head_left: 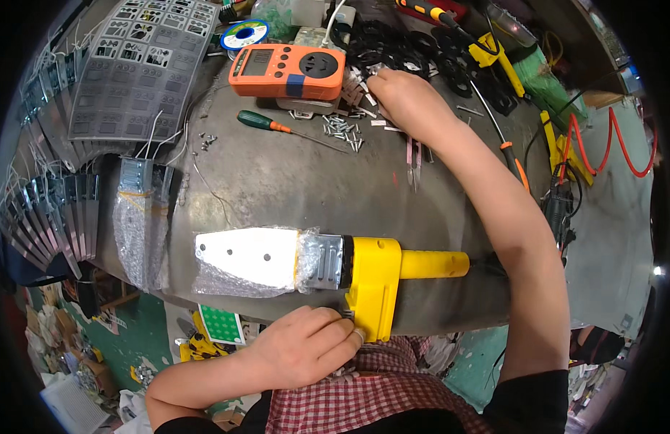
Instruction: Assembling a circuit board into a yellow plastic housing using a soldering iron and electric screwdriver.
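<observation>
A yellow-handled pipe welder (376, 289) lies across the near part of the bench, handle to the right. Its pale flat plate (248, 253) has several round holes and sits in bubble wrap, pointing left. My left hand (310, 347) is at the bench's near edge, fingers curled against the lower end of the yellow body; its fingertips are partly hidden. My right hand (407, 101) reaches far over the bench, fingers pinched together at a pile of small white strips (358, 88). Whatever it pinches is hidden. Loose screws (342, 130) lie just left of it.
An orange meter (288, 71) stands at the back, with a green-handled screwdriver (266, 121) before it. Small snips (414, 163) lie below my right wrist. Black cable coils (396, 43) fill the back. Metal plates (60, 224) fan out at left, beside a wrapped plate (138, 231).
</observation>
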Demonstrator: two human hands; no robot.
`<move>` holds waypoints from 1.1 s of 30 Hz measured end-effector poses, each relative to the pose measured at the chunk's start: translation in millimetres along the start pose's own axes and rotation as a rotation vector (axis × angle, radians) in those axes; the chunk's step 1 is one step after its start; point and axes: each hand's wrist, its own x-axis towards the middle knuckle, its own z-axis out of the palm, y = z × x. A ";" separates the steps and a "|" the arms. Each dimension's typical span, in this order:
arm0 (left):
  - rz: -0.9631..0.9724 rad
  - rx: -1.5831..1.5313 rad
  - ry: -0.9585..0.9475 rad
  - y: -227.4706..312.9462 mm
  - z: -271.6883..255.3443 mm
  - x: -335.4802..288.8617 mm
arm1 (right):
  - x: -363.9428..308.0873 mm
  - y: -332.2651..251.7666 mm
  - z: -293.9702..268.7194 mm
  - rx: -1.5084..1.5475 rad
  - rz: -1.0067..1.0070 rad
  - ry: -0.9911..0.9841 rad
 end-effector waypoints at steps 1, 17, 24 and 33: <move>-0.001 -0.003 -0.001 -0.6 0.8 -1.3 | 1.7 -0.6 -0.7 0.048 0.015 0.003; 0.059 0.089 0.095 5.1 9.2 -4.0 | -35.7 -49.5 -46.0 0.493 0.295 0.062; 0.069 0.074 0.080 2.5 11.7 -9.4 | -176.6 -156.9 -93.8 1.380 0.659 -0.345; 0.093 0.103 0.138 -3.8 21.8 -21.4 | -194.2 -192.1 -93.3 1.107 0.717 -0.349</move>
